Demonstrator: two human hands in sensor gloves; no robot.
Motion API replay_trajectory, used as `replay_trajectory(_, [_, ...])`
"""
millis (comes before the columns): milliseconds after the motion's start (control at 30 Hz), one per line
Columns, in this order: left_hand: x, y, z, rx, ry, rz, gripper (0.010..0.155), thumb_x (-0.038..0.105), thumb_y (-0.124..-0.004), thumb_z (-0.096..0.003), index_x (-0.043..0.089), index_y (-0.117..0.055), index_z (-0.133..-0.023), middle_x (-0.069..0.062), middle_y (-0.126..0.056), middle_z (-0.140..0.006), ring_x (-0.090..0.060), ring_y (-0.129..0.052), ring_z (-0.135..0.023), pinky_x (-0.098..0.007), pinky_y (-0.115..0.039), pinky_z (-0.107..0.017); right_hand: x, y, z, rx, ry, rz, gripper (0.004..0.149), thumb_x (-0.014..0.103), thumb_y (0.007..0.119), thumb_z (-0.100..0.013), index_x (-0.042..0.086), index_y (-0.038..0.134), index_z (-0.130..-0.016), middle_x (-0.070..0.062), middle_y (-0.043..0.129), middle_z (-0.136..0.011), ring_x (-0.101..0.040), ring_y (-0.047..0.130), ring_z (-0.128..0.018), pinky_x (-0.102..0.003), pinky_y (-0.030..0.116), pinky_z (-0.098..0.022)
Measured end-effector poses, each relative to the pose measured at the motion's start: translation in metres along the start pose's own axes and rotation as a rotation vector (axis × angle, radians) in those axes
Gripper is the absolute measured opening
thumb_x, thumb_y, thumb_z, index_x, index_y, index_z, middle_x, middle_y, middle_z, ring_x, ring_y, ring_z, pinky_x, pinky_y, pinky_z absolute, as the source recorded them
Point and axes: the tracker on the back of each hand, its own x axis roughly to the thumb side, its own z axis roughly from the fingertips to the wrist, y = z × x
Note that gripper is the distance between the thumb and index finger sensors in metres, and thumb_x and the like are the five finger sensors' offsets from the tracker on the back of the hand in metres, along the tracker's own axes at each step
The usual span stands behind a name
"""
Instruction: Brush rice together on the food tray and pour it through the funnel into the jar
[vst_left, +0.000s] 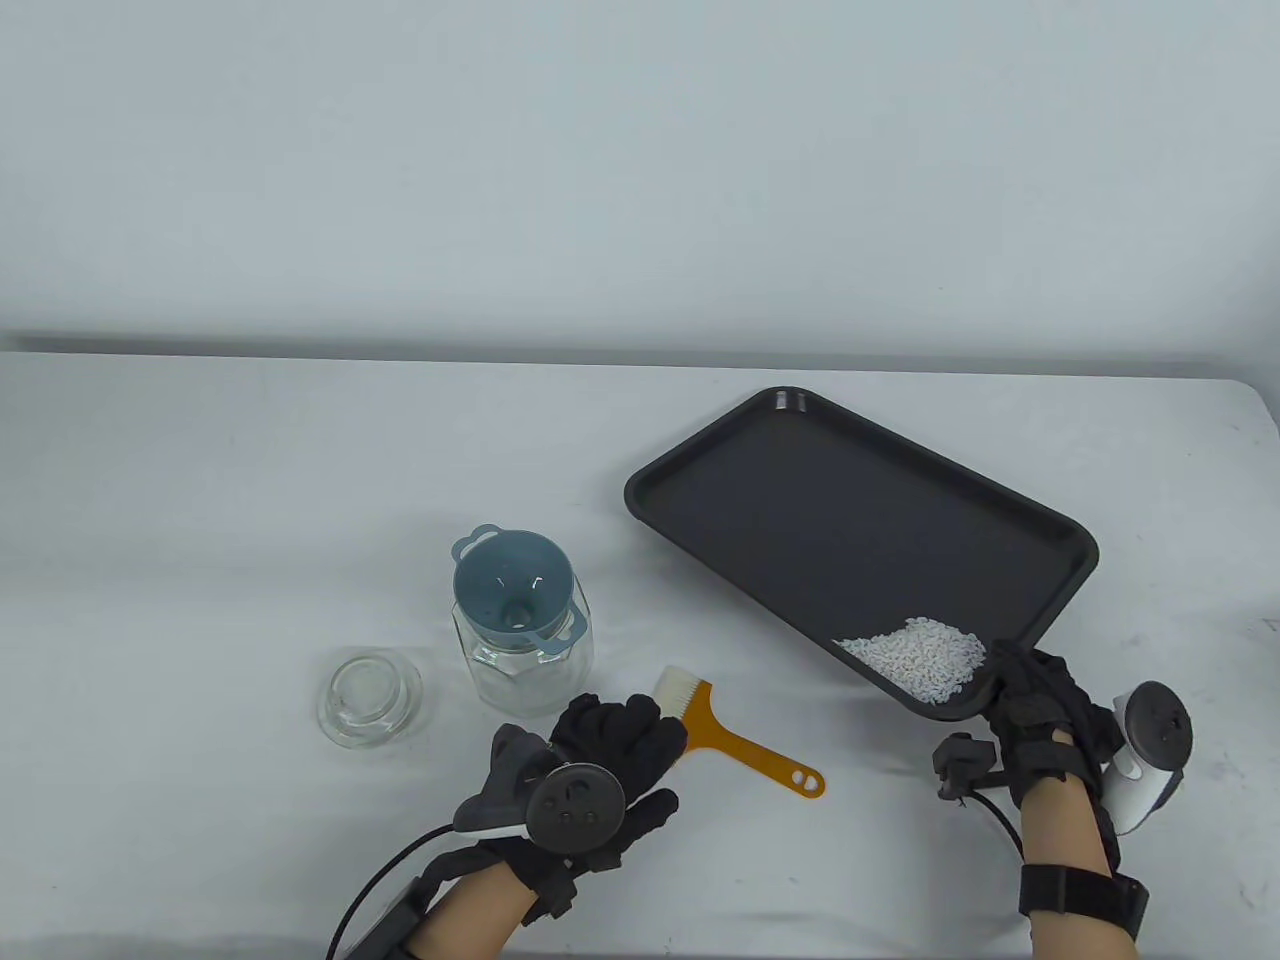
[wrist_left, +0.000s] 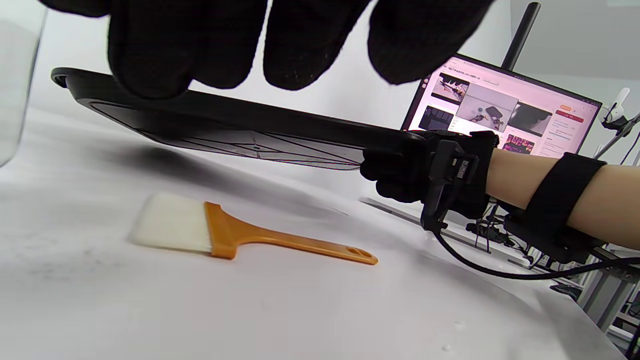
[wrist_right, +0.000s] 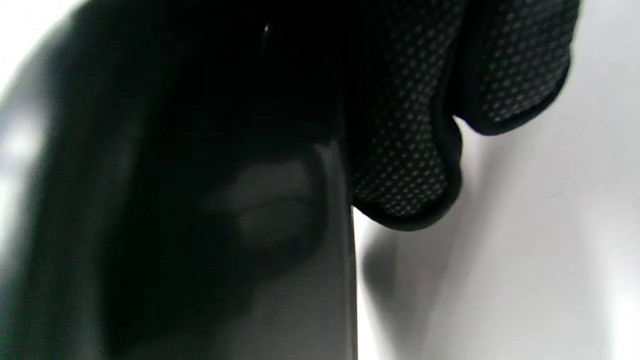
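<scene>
your right hand (vst_left: 1035, 715) grips the food tray (vst_left: 800, 480) corner, lifted, rice (vst_left: 915, 655) heaped there. left hand (vst_left: 600, 760) relaxed, empty, above the brush (vst_left: 735, 735). next: tip that corner over the funnel (vst_left: 512, 590) in the jar (vst_left: 525, 665).

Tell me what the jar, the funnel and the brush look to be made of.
Jar: clear glass by the look, faceted and see-through. Funnel: matte blue-grey plastic, opaque, with moulded tabs at the rim. Brush: glossy orange handle, likely plastic, with a hanging slot; white bristles, probably synthetic, though the look leaves that open.
</scene>
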Motion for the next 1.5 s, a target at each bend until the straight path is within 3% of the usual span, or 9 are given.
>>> replay_trajectory(300, [0.006, 0.038, 0.011, 0.251, 0.019, 0.077, 0.065, 0.042, -0.067, -0.0538, 0.001, -0.068, -0.104, -0.034, -0.077, -0.096, -0.057, -0.088, -0.074, -0.073, -0.06, -0.06, 0.03, 0.034, 0.015, 0.094, -0.144, -0.134, 0.052, 0.028, 0.064, -0.053, -0.014, 0.043, -0.076, -0.03, 0.076, -0.072, -0.031, 0.106, -0.048, -0.048, 0.078, -0.045])
replay_trajectory(467, [0.002, 0.087, 0.02, 0.525, 0.11, 0.255, 0.062, 0.042, -0.068, -0.054, -0.001, -0.074, -0.099, -0.034, -0.086, -0.086, -0.052, -0.095, -0.062, -0.07, -0.067, -0.056, 0.05, 0.058, 0.022, 0.192, -0.203, -0.221, 0.053, 0.028, 0.063, -0.054, -0.014, 0.04, -0.078, -0.031, 0.072, -0.075, -0.033, 0.103, -0.053, -0.05, 0.075, -0.048])
replay_trajectory(567, [-0.009, 0.118, 0.018, 0.616, 0.201, 0.278, 0.061, 0.042, -0.069, -0.0542, -0.002, -0.076, -0.096, -0.033, -0.088, -0.082, -0.051, -0.097, -0.057, -0.069, -0.069, -0.053, 0.062, 0.075, 0.024, 0.234, -0.213, -0.255, 0.053, 0.028, 0.063, -0.055, -0.014, 0.04, -0.078, -0.032, 0.072, -0.076, -0.034, 0.103, -0.054, -0.05, 0.075, -0.049])
replay_trajectory(800, [-0.037, 0.149, -0.005, 0.481, 0.439, 0.477, 0.073, 0.044, -0.067, -0.0558, -0.012, -0.063, -0.102, -0.039, -0.084, -0.084, -0.053, -0.096, -0.057, -0.07, -0.067, -0.053, 0.084, 0.129, 0.028, 0.32, -0.232, -0.324, 0.053, 0.027, 0.063, -0.055, -0.014, 0.038, -0.078, -0.032, 0.07, -0.077, -0.035, 0.102, -0.056, -0.051, 0.073, -0.05])
replay_trajectory(967, [-0.051, 0.149, -0.023, 0.43, 0.466, 0.743, 0.084, 0.046, -0.066, -0.0564, -0.018, -0.043, -0.106, -0.042, -0.08, -0.086, -0.055, -0.095, -0.059, -0.071, -0.066, -0.053, 0.093, 0.17, 0.033, 0.385, -0.248, -0.353, 0.053, 0.027, 0.063, -0.055, -0.014, 0.038, -0.079, -0.032, 0.069, -0.077, -0.036, 0.101, -0.057, -0.052, 0.073, -0.05])
replay_trajectory(1067, [-0.059, 0.147, -0.03, 0.427, 0.479, 0.871, 0.094, 0.046, -0.066, -0.0566, -0.027, -0.024, -0.1, -0.043, -0.074, -0.089, -0.058, -0.092, -0.063, -0.073, -0.063, -0.054, 0.098, 0.194, 0.038, 0.436, -0.268, -0.322, 0.054, 0.027, 0.064, -0.055, -0.013, 0.038, -0.079, -0.032, 0.069, -0.078, -0.036, 0.101, -0.058, -0.052, 0.073, -0.051])
replay_trajectory(1133, [-0.064, 0.149, -0.028, 0.482, 0.512, 0.887, 0.097, 0.041, -0.067, -0.0569, -0.029, -0.013, -0.097, -0.048, -0.061, -0.094, -0.065, -0.083, -0.072, -0.077, -0.054, -0.058, 0.101, 0.206, 0.04, 0.465, -0.277, -0.295, 0.054, 0.028, 0.064, -0.054, -0.013, 0.038, -0.078, -0.032, 0.069, -0.078, -0.036, 0.101, -0.058, -0.052, 0.073, -0.051])
replay_trajectory(1333, [-0.094, 0.162, -0.008, 0.654, 0.596, 0.872, 0.081, 0.019, -0.072, -0.051, -0.033, -0.026, -0.093, -0.042, -0.077, -0.083, -0.054, -0.097, -0.061, -0.07, -0.066, -0.055, 0.113, 0.242, 0.042, 0.521, -0.305, -0.14, 0.056, 0.029, 0.067, -0.053, -0.014, 0.04, -0.076, -0.03, 0.072, -0.078, -0.033, 0.102, -0.056, -0.054, 0.072, -0.049])
replay_trajectory(1500, [-0.116, 0.165, 0.01, 0.723, 0.614, 0.827, 0.08, 0.016, -0.073, -0.0489, -0.031, -0.028, -0.095, -0.04, -0.078, -0.084, -0.052, -0.097, -0.062, -0.07, -0.065, -0.057, 0.115, 0.267, 0.04, 0.548, -0.325, -0.028, 0.055, 0.029, 0.07, -0.052, -0.01, 0.044, -0.08, -0.025, 0.073, -0.081, -0.034, 0.099, -0.062, -0.058, 0.067, -0.052])
